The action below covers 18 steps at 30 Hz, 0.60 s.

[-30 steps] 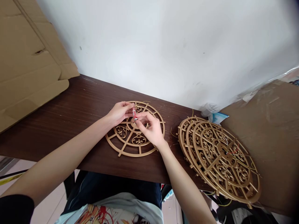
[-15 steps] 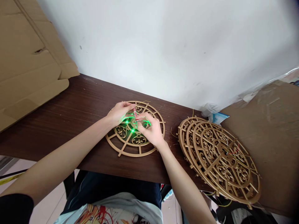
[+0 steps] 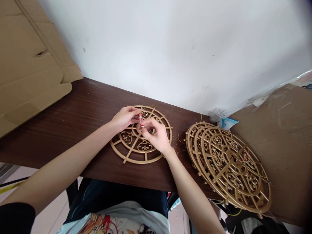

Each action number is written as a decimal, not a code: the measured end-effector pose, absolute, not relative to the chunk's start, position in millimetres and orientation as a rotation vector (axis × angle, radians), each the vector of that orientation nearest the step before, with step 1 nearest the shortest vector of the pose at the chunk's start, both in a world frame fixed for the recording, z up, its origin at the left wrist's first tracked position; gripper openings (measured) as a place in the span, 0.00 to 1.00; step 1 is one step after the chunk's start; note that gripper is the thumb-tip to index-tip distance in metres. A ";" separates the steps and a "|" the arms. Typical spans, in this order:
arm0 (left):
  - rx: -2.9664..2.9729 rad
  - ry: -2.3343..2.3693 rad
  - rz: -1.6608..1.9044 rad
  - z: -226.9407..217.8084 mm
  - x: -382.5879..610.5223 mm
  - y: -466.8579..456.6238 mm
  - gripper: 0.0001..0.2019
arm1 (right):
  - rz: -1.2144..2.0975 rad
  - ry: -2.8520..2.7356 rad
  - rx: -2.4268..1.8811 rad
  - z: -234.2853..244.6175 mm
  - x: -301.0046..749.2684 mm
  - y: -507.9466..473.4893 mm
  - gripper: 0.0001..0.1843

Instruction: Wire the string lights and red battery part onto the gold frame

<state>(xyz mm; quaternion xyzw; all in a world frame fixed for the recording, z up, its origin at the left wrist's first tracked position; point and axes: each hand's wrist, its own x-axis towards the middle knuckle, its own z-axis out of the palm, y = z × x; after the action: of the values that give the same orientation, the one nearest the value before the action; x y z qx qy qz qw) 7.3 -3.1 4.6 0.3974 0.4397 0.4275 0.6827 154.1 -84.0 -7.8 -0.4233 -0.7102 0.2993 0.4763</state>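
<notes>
A small red battery (image 3: 140, 118) is held upright at a slant between my two hands, over the middle of a round gold openwork frame (image 3: 131, 154). My left hand (image 3: 126, 117) pinches its upper end with thumb and fingers. At the lower end, my right hand (image 3: 156, 132) has its fingertips closed on the battery. Any wire ends under the fingertips are too small to make out. A thin yellow wire (image 3: 151, 106) sticks out past the far rim of the frame, which lies flat on the dark wooden table (image 3: 60, 130).
Several similar gold frames (image 3: 234, 162) with loose wires are stacked at the right, reaching over the table's front edge. Behind them stand a clear plastic cup (image 3: 217, 114) and a blue-white packet (image 3: 227, 123). Cardboard (image 3: 31, 74) leans at the left, with more cardboard (image 3: 280, 146) at the right.
Green lights that glowed on the frame beneath my hands have gone out. Both hands stay almost in place on the battery.
</notes>
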 end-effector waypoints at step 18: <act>0.951 0.965 0.967 -3.7 6.4 0.7 0.08 | 0.654 -1.769 -1.074 -8.3 155.1 -84.2 0.08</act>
<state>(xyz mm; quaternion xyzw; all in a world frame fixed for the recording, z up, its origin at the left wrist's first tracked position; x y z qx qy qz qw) 6.4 0.7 -3.7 0.4225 0.4285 0.4296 0.6733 155.1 -84.2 -8.3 -0.4376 -0.7207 0.2667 0.4669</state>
